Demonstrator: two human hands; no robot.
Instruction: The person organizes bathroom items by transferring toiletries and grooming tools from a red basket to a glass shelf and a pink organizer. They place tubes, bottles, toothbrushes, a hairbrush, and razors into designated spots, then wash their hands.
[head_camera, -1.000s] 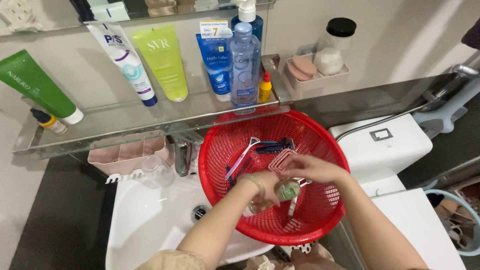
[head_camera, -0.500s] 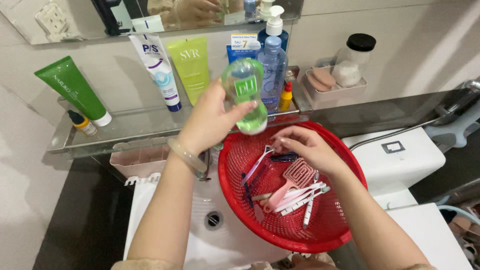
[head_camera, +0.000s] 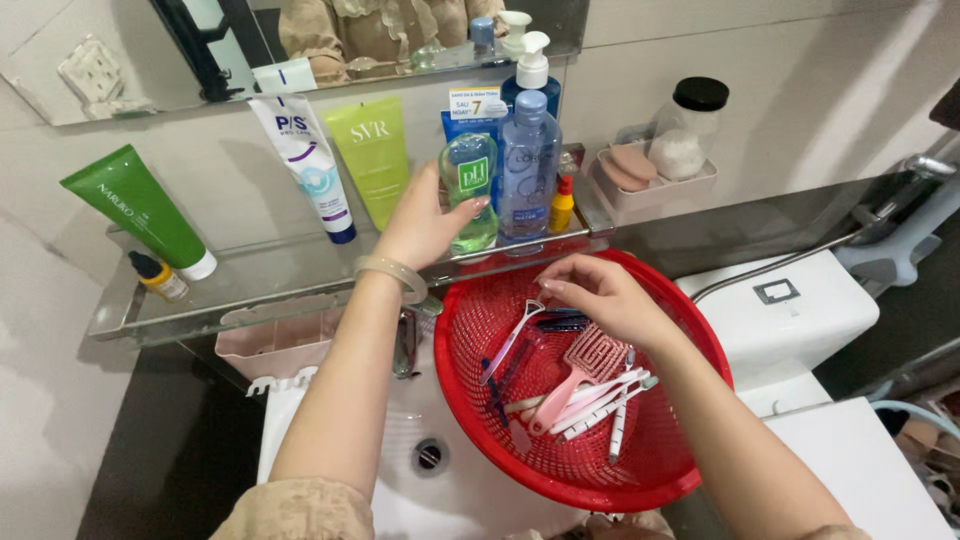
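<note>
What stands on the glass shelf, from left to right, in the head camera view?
Small dropper bottle → dark green tube → white tube → light green tube → green bottle held by the left hand → clear blue bottle → small yellow bottle → tray with sponges.

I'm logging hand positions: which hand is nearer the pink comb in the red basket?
Right. The right hand hovers inside the red basket, just above the pink comb. The left hand is up at the glass shelf, holding a small green bottle.
</note>
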